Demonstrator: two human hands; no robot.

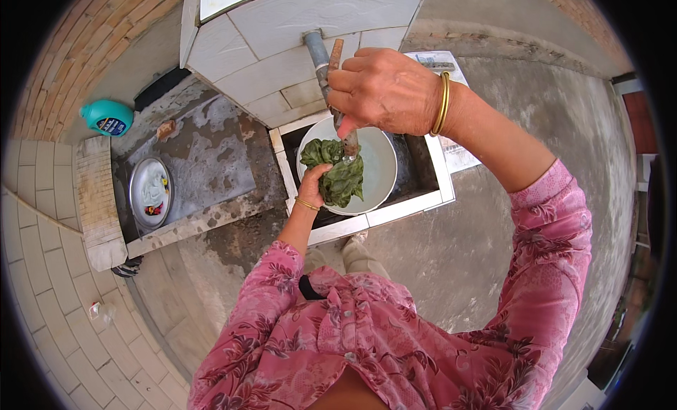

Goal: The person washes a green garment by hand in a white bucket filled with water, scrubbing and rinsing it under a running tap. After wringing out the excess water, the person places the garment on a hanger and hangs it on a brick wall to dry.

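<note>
My left hand [313, 187] grips a bunch of dark green leafy vegetables [341, 180] by its lower left side. The leaves are over a round white basin [385, 167], directly beneath the spout of a rusty metal tap [349, 145]. Above the basin, the fingers of my right hand [389, 90] are curled around the tap and cover its middle part. A rust-brown lever [336, 53] sticks up beyond the knuckles. What looks like a little water shows at the spout's mouth. Pale, cloudy water seems to lie in the basin.
The basin stands in a low white-tiled trough [404, 211], under a grey pipe [317, 49] from a tiled block [275, 55]. To the left, a wet, sudsy washing area [211, 145] holds a metal dish [135, 188] and a brick piece [165, 128]. A teal detergent bottle [107, 118] lies near the wall.
</note>
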